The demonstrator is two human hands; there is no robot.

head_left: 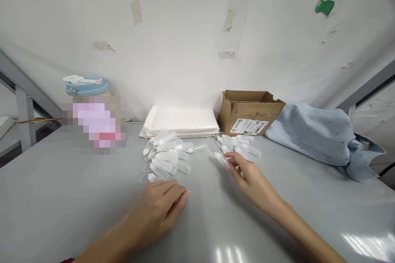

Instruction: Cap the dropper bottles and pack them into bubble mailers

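My right hand pinches a small translucent squeeze bottle between thumb and fingers. The bottle tilts just above the grey table, its narrow tip toward the far left. My left hand rests low over the table with its fingers curled together; whatever they may hold is hidden. Just beyond it lies a pile of similar bottles with white caps and thin loops. A second, smaller group of bottles lies past my right fingertips, in front of the cardboard box.
White padded envelopes are stacked against the wall. An open cardboard box stands to their right, beside a pale blue cloth. At the far left, a blue-lidded container stands behind a blurred pink item on the grey table.
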